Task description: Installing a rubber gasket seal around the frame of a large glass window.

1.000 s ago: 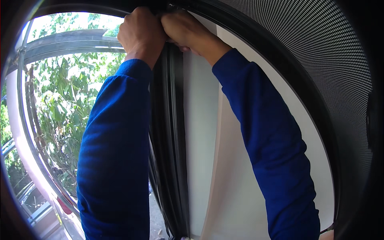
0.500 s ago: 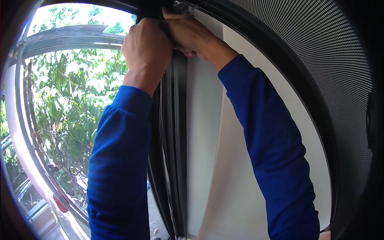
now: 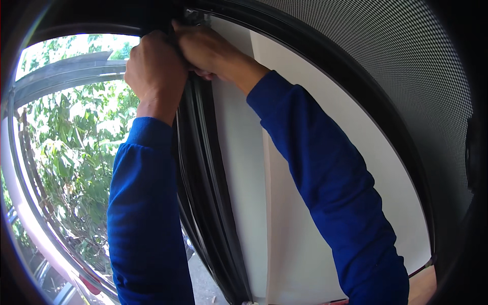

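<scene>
Both arms, in blue sleeves, reach up to the top end of a tall black frame post [image 3: 206,152] with long grooves down its face. My left hand [image 3: 156,68] is closed in a fist, back of the hand toward me, against the upper part of the post. Right beside it, my right hand [image 3: 201,48] has its fingers curled around the dark upper corner, with one digit pointing up. Whatever the fingers of either hand grip is hidden behind the hands and in shadow. A small metal-looking fitting [image 3: 195,17] shows just above my right hand.
On the left, a bright window opening [image 3: 76,152] shows leafy bushes and a metal rail [image 3: 66,71]. Right of the post stands a pale panel [image 3: 300,218], bordered by a curved black frame edge [image 3: 366,101]. Dark mesh [image 3: 406,61] fills the upper right.
The whole view has shifted, so hands, post and window sit further left and slightly lower in the picture. Both hands stay at the top of the post, with much the same hold.
</scene>
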`<control>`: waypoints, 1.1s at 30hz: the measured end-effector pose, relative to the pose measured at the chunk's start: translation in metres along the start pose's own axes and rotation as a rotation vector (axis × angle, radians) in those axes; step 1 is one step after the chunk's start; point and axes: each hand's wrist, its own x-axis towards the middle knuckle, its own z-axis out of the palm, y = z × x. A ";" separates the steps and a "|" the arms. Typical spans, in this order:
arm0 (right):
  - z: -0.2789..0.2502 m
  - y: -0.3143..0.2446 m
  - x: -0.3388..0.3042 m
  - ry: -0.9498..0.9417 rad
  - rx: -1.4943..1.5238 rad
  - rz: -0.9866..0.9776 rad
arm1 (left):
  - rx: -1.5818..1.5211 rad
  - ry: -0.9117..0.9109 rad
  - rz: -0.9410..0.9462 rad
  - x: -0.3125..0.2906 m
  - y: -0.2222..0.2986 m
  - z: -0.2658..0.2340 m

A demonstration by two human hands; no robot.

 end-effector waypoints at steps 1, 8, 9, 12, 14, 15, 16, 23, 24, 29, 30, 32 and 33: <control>-0.001 0.000 0.000 0.000 -0.036 -0.017 | -0.006 0.006 -0.004 -0.001 0.001 0.001; 0.000 -0.002 -0.005 0.031 -0.051 -0.001 | -0.011 0.025 0.013 -0.002 -0.001 0.004; 0.000 -0.001 -0.004 0.031 -0.073 -0.003 | -0.002 0.007 0.017 -0.002 0.000 0.002; 0.001 0.002 -0.004 0.031 -0.050 -0.014 | 0.005 -0.006 0.029 -0.003 0.000 0.002; 0.003 0.003 -0.006 0.029 -0.002 -0.025 | 0.006 -0.001 0.036 -0.003 -0.002 0.003; 0.003 0.003 -0.007 0.033 -0.013 -0.054 | -0.001 0.002 0.035 -0.003 -0.002 0.004; 0.002 0.003 -0.008 0.037 -0.022 -0.083 | -0.009 0.006 0.035 -0.003 -0.002 0.005; 0.002 -0.006 -0.012 -0.034 -0.046 -0.084 | 0.009 0.025 0.032 -0.003 -0.005 0.000; 0.003 -0.004 -0.011 -0.008 -0.039 -0.087 | 0.005 0.009 0.037 -0.003 -0.006 0.000; 0.010 0.041 0.025 0.185 -0.167 -0.269 | -0.004 -0.032 0.055 -0.005 -0.005 0.017; -0.003 0.061 0.049 0.522 -0.360 -0.607 | -0.052 0.017 0.058 -0.006 0.016 0.019; 0.003 0.080 0.027 0.794 -0.552 -0.897 | 0.065 0.027 0.091 0.003 -0.005 0.026; 0.010 0.045 -0.026 0.582 -0.149 -0.666 | 0.165 -0.009 0.145 0.010 -0.030 0.033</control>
